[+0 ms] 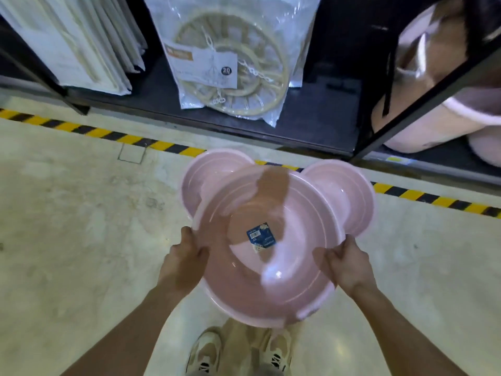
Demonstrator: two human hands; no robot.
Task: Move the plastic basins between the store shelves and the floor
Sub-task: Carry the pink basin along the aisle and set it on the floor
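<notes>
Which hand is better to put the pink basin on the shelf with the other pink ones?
Probably the right hand. It grips the basin rim on the side nearer the pink stack. The left hand is farther away.

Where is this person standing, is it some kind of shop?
Most likely a homeware store aisle. Packaged goods with a price tag stand on a low black shelf, the pink basin held in both hands bears a barcode sticker, and hazard tape lines the floor.
</notes>
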